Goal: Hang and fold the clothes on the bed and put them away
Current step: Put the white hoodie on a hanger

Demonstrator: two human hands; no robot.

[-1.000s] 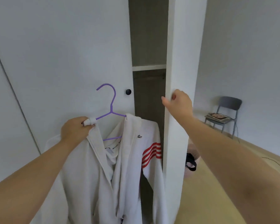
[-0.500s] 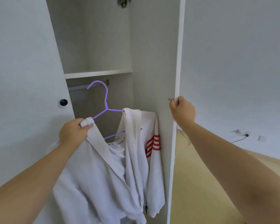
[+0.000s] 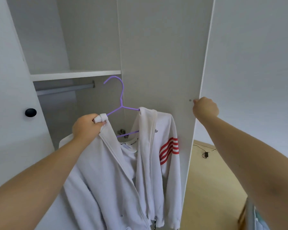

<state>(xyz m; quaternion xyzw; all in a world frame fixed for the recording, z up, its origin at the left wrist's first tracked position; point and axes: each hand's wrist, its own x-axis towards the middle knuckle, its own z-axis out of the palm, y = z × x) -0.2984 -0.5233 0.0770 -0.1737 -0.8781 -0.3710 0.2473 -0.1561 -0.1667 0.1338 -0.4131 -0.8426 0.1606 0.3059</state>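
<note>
A white zip jacket (image 3: 116, 171) with red sleeve stripes hangs on a purple hanger (image 3: 121, 100). My left hand (image 3: 87, 127) grips the hanger's left end together with the jacket's collar, holding it up in front of the open wardrobe. The hanger's hook points left, just right of and a little below the metal rail (image 3: 65, 90). My right hand (image 3: 204, 107) grips the edge of the open right wardrobe door (image 3: 165, 63) at handle height.
A white shelf (image 3: 75, 74) runs above the rail. The left wardrobe door (image 3: 10, 97) with a black knob (image 3: 30, 112) stays closed. A black cable (image 3: 204, 153) lies on the wooden floor to the right.
The right door has swung wide open under my right hand, exposing shelf and rail. My left hand has carried the hanger and jacket toward the opening.
</note>
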